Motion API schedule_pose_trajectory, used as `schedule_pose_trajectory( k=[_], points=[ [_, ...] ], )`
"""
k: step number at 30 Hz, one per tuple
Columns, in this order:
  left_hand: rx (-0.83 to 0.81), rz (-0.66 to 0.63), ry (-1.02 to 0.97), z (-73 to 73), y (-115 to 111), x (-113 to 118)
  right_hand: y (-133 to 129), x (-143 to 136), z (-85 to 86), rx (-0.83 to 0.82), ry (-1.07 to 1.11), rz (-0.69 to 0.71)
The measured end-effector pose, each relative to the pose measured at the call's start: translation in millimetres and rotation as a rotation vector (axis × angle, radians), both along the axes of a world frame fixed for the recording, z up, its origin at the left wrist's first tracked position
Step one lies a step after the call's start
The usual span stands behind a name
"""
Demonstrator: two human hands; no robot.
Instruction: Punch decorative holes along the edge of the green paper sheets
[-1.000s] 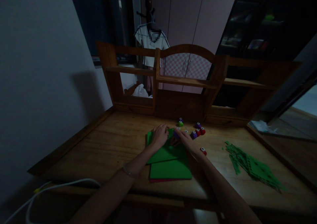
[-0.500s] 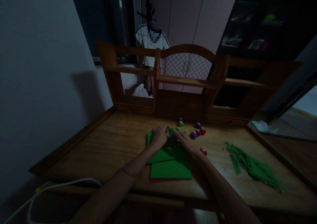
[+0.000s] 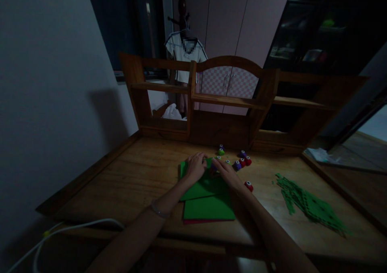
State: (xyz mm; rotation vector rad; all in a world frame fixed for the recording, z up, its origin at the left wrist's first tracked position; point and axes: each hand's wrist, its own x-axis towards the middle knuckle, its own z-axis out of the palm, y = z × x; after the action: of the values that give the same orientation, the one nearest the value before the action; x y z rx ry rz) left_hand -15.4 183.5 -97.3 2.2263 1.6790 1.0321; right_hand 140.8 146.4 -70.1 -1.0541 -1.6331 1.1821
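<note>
A green craft sheet [image 3: 196,189] lies slightly turned over a stack of more green sheets [image 3: 208,209], with a thin red layer showing below. My left hand [image 3: 196,166] is closed at the sheet's far edge, fingers curled over it. My right hand [image 3: 225,170] grips a small purple craft punch [image 3: 214,167] at the same edge, thumb and fingers partly hiding it. Beyond and right of my right hand stand several more punches, among them a light green one [image 3: 221,152], a purple one [image 3: 237,165] and a red one [image 3: 248,186].
To the right lies a pile of punched green sheets and strips [image 3: 314,206], with small scraps near it. A wooden shelf unit [image 3: 229,100] closes off the desk's [image 3: 127,176] back edge. A white cable [image 3: 87,221] runs along the front left edge.
Both hands stay nearly in place on the sheet. The fingers of my right hand have shifted slightly around the purple punch.
</note>
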Motion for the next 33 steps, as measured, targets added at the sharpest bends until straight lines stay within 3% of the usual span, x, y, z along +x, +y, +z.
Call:
schedule_pose_trajectory(
  k=[4,12,22,29,33],
  points=[
    [0.000,0.000,-0.002,0.4,0.5,0.6,0.9,0.7,-1.0,0.032,0.033,-0.064],
    [0.016,0.004,0.011,-2.0,2.8,0.3,-2.0,-3.5,-3.1,-0.099,0.114,0.082],
    [-0.005,0.026,0.006,-5.6,4.5,2.9,6.6,2.5,-2.5,0.056,0.132,-0.168],
    [-0.031,0.013,0.027,-6.1,0.9,0.1,-1.2,-2.2,-3.3,-0.219,0.262,0.027],
    [-0.039,0.016,0.035,-7.6,0.5,0.7,3.1,-0.1,-5.3,-0.197,0.222,0.015]
  ],
)
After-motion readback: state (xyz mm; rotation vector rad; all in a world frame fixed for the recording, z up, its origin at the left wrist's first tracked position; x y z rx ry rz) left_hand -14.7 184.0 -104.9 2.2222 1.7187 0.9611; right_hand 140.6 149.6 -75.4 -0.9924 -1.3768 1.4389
